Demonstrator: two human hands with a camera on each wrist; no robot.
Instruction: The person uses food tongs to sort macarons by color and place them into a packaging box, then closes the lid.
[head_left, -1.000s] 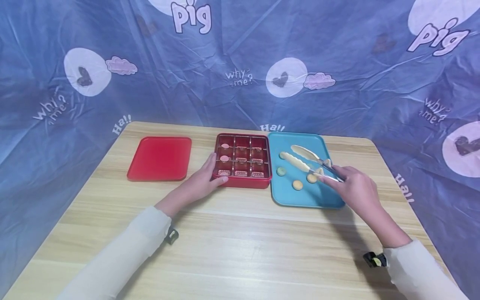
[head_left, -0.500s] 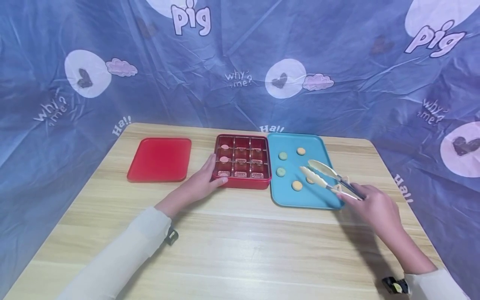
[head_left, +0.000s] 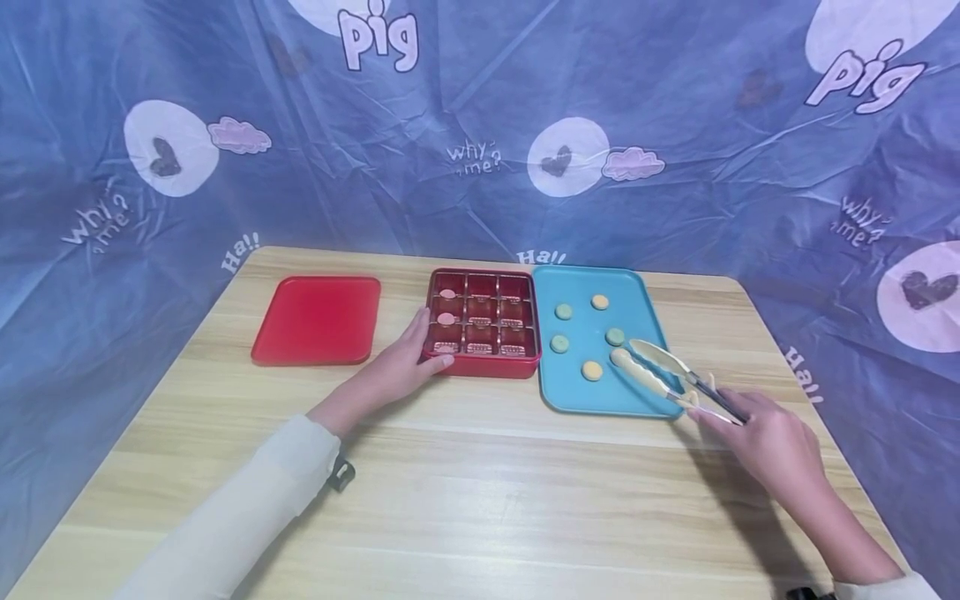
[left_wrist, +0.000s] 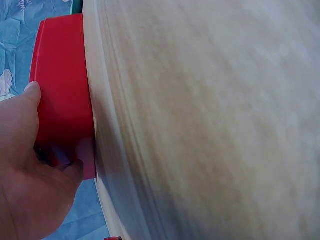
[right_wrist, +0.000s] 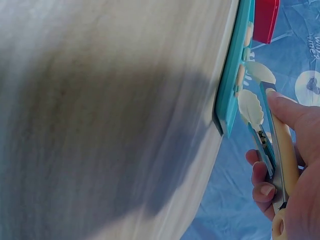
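Note:
My left hand [head_left: 401, 360] grips the front left corner of a red box [head_left: 495, 365], its thumb on the front wall. Pink macarons [head_left: 447, 319] sit in the left column of the box's clear divided insert [head_left: 481, 312]. My right hand [head_left: 772, 437] holds tongs [head_left: 678, 379] with cream scalloped tips over the lower right of a blue tray [head_left: 570, 400]. The tips stand apart; whether a macaron lies behind them I cannot tell. A green macaron [head_left: 615, 337] lies just beyond them. Further green macarons [head_left: 559, 343] and orange macarons [head_left: 592, 371] lie on the tray.
A flat red lid [head_left: 318, 321] lies left of the box. The blue tray stands close against the box's right side. Behind the wooden table [head_left: 450, 483] hangs a blue printed cloth [head_left: 420, 200].
My right hand has drawn the tongs right and toward me, uncovering macarons on the tray. My left hand stays at the box.

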